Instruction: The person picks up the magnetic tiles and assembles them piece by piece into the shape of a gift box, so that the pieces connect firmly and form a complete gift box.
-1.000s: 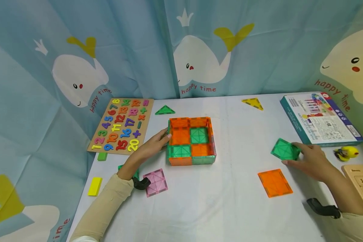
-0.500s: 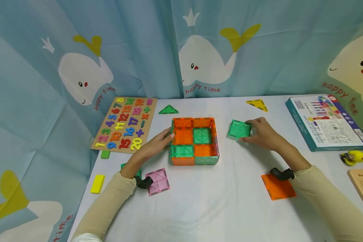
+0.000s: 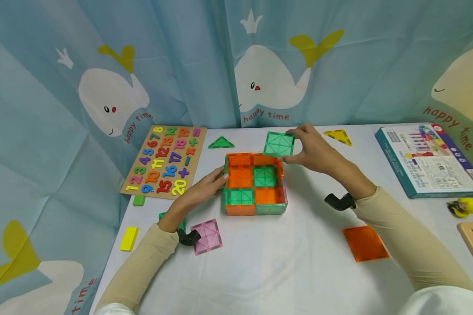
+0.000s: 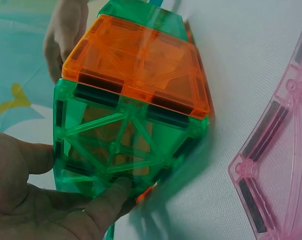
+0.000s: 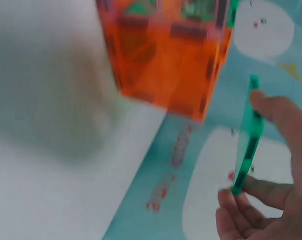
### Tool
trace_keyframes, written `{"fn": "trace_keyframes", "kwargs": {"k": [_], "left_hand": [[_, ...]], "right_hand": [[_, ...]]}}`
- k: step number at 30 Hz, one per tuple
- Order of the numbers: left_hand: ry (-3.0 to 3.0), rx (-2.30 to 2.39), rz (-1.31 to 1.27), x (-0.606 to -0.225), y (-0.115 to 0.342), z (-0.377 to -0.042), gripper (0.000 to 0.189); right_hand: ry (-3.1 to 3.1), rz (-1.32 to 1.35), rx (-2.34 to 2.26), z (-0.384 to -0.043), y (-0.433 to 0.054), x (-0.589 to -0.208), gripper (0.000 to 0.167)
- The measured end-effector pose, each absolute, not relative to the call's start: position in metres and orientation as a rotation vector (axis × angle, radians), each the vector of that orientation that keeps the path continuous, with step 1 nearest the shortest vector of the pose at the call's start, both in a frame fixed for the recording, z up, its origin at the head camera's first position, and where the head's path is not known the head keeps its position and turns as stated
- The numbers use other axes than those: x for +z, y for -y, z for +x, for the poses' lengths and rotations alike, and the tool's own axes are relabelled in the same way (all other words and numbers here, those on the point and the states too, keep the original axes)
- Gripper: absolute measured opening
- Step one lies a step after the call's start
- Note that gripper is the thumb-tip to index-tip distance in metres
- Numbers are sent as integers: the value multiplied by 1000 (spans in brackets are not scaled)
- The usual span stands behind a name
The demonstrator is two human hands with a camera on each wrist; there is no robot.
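An open-topped box of orange, green and pink magnetic tiles [image 3: 241, 177] stands on the white table. At its left wall is my left hand [image 3: 205, 188], thumb at the upper edge and fingers against the outer face of a green tile [image 4: 116, 145]. My right hand [image 3: 315, 151] pinches a loose green square magnetic tile [image 3: 279, 144] by its right side, thumb on one edge and fingers on the opposite one. In the head view this tile overlaps the box's back right rim. The right wrist view shows the held tile [image 5: 249, 135] nearly edge-on, apart from the box's orange wall [image 5: 163, 70].
A pink square tile [image 3: 207, 236] lies front left, an orange one [image 3: 365, 243] front right. Triangles, green [image 3: 221, 142] and yellow [image 3: 338, 137], lie behind. A number board [image 3: 163, 162] is at left; a boxed set [image 3: 431, 159] and yellow toy [image 3: 465, 206] at right.
My right hand has carried the green square tile leftward and back, from beside the boxed set to the tile box's back right rim. My left hand has stayed at the box's left wall.
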State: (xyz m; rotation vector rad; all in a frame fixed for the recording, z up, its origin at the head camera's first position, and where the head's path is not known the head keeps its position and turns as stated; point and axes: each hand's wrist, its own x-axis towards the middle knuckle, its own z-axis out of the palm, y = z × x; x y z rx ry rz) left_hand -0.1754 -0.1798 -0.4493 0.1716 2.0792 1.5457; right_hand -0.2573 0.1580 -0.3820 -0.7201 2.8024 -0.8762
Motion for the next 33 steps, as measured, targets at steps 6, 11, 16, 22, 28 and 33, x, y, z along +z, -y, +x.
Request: {"fn": "trace_keyframes", "kwargs": {"k": [6,11,16,22,28,33], "left_hand": [[-2083,1539,158,-450,178,-176,67],[-2038,1587,172,-449,177,-176,66],[-2053,1588,165,-448,177,-175,67],[-2042,1607,176,-447,176,-176,68],[-2034,1627,203,-447,176,-175,66],[-2077,1601,200,-446,175,-175,68]], "right_hand": [[-2726,-929,-774,-254,-117,-393,77],[-2713,-1037,-690,-253,-90,-395,76],[-2716,-1099,-592,-252,-73,-396,77],[-2739,-1083,-496,-249,-65,-397,79],[-2727,-1089,-476,-249,-71,-395,84],[-2753,-1007,-553,-249,-97,-384,75]]}}
